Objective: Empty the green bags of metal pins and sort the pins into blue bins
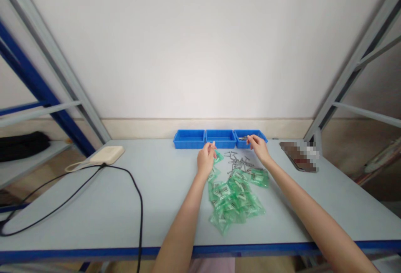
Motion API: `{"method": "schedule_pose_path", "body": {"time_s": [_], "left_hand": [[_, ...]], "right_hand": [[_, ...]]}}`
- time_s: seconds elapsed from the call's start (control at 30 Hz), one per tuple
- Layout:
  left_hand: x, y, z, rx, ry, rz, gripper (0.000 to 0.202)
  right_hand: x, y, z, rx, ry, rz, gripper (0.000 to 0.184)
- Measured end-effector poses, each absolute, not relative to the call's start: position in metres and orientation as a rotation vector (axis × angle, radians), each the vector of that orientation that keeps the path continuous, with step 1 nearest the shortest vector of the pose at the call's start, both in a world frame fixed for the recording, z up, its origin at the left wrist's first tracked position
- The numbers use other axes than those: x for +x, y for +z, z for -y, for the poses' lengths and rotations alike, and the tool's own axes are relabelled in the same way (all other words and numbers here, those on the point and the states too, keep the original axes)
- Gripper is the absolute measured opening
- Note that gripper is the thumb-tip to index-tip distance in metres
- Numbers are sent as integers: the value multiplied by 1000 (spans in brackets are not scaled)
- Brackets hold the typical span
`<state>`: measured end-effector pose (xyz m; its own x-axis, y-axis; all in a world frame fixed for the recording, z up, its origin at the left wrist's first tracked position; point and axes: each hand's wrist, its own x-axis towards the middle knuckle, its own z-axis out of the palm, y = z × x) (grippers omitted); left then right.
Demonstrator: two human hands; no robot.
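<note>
My right hand (258, 147) reaches over the right of several blue plastic bins (257, 133), its fingertips pinched on a few short metal pins (242, 138) just above that bin. My left hand (206, 159) stands upright in front of the middle bin, with a small green plastic bag (218, 157) against its fingers. I cannot tell if it grips that bag. Loose metal pins (239, 163) lie scattered on the table below the bins. A heap of green plastic bags (233, 200) with metal parts inside lies nearer me.
The pale grey table (94, 210) has a blue front edge and meets the wall behind the bins. A cream device (108, 155) with a black cable (139, 206) lies at the left. A blurred flat object (299, 156) lies at the right. Shelf uprights (360, 66) flank the table.
</note>
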<state>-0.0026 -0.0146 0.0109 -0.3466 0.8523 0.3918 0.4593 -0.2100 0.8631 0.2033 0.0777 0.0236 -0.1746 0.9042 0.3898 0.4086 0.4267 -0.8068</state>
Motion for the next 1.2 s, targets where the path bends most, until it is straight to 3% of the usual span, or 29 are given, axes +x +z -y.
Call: {"method": "schedule_pose_path", "body": {"time_s": [0.17, 0.4, 0.53, 0.97, 1.2], "left_hand": [[-25, 11, 13, 1308, 1779, -1748, 46], [-29, 6, 12, 1245, 1861, -1765, 55], [-30, 4, 13, 1244, 1855, -1767, 57], [-31, 1, 10, 1330, 1711, -1819, 45], [-15, 6, 14, 1528, 1623, -1796, 41]], "right_hand": [[203, 44, -87, -1512, 92, 1853, 33], [135, 26, -18, -673, -17, 2666, 22], [110, 16, -5, -645, -148, 2775, 17], [94, 8, -15, -744, -136, 2787, 11], [128, 22, -24, -803, 483, 2357, 15]]}}
